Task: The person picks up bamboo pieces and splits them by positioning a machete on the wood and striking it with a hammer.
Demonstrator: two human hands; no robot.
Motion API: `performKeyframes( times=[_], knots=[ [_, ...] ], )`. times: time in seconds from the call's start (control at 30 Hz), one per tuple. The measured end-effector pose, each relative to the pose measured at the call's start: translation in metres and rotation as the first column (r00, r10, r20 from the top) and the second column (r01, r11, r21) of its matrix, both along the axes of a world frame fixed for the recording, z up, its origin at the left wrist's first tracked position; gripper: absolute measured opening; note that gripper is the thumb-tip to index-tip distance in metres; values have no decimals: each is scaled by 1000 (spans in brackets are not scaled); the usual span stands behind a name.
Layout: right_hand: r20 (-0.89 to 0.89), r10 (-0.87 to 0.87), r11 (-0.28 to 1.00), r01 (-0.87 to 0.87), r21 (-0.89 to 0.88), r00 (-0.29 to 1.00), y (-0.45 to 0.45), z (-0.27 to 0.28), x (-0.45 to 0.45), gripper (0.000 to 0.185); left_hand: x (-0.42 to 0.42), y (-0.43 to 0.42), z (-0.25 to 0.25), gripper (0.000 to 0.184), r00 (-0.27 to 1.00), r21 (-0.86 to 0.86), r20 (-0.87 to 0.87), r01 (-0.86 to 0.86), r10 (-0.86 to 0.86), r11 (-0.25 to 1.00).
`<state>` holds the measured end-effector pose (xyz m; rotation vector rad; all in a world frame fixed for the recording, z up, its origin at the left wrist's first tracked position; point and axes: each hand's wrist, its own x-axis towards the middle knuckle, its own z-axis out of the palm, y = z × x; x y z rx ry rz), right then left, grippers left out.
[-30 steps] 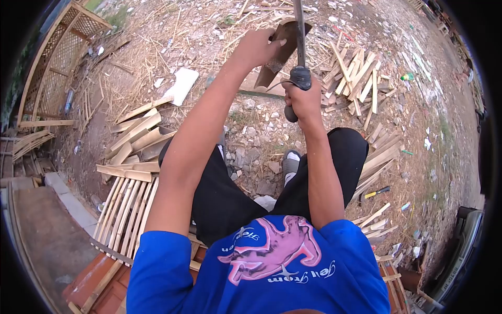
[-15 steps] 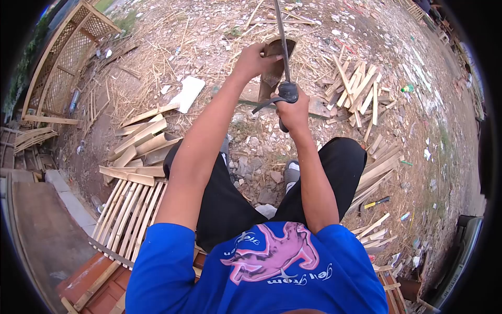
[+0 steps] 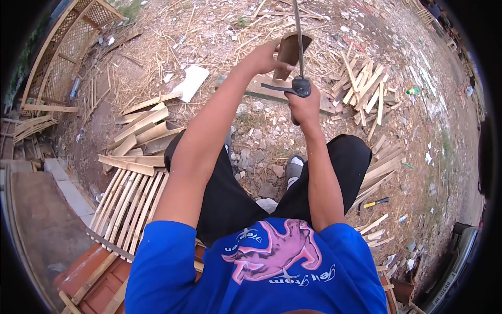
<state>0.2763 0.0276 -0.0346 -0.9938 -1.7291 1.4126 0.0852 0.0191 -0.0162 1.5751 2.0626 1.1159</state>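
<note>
My left hand (image 3: 263, 59) grips a curved half-pipe of split bamboo (image 3: 288, 53) by its left edge, thumb across its face. The bamboo is tilted, its lower end above a board (image 3: 255, 89) on the ground. My right hand (image 3: 307, 106) is closed round the black-wrapped handle of a machete (image 3: 300, 46), and a loose dark strap sticks out leftward from the handle. The long blade points away from me and crosses in front of the bamboo's right side. Whether blade and bamboo touch, I cannot tell.
Split bamboo halves (image 3: 144, 131) lie at left above a slatted bamboo panel (image 3: 130, 201). Bamboo strips (image 3: 366, 89) and more pieces (image 3: 384, 165) lie at right, near a yellow-and-black tool (image 3: 375, 202). A white sheet (image 3: 192, 82) and a lattice frame (image 3: 68, 55) are further off.
Both hands have shifted right with the bamboo and the machete. The bamboo's lower end has come up off the board area, and the piece looks shorter from this angle.
</note>
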Motion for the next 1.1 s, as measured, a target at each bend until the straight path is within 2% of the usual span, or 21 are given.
performKeyframes(
  times=[0.07,0.1,0.23,0.33,0.5,0.6,0.7,0.87,0.9,1.0,1.1],
  knots=[
    [-61,-13,1000,11,-23,998,-1,-8,-4,31,-2,-5,-3,72,997,-98,74,25,-18,995],
    [-17,-14,1000,14,-17,1000,0,-5,-3,31,-2,-6,2,75,994,-150,110,43,-27,988],
    [-1,-12,999,12,37,1000,-4,5,-5,33,-7,3,9,63,1000,-63,-7,-17,16,998],
    [36,-11,1000,12,-20,999,-13,29,-1,34,-12,6,10,58,978,35,199,-71,63,997],
    [52,1,998,1,-56,999,-17,46,9,31,-4,4,12,51,964,19,265,21,-25,1000],
    [-74,-39,998,36,-42,996,-9,23,-1,28,0,10,4,46,963,60,268,-40,22,997],
    [-153,-17,999,24,43,988,-6,3,-12,20,1,9,14,40,990,47,114,-83,77,995],
    [-162,4,996,10,83,987,0,-4,-17,21,4,9,15,37,990,116,70,-133,125,984],
    [-155,-3,997,15,79,988,-3,3,-17,21,5,8,17,37,989,122,67,-141,134,982],
    [-136,-45,998,40,-40,990,-9,35,-9,26,2,12,30,37,989,186,-93,-100,119,978],
    [-206,-10,1000,10,-2,979,-11,81,6,27,20,2,90,38,992,248,-102,-52,79,967]
  ],
)
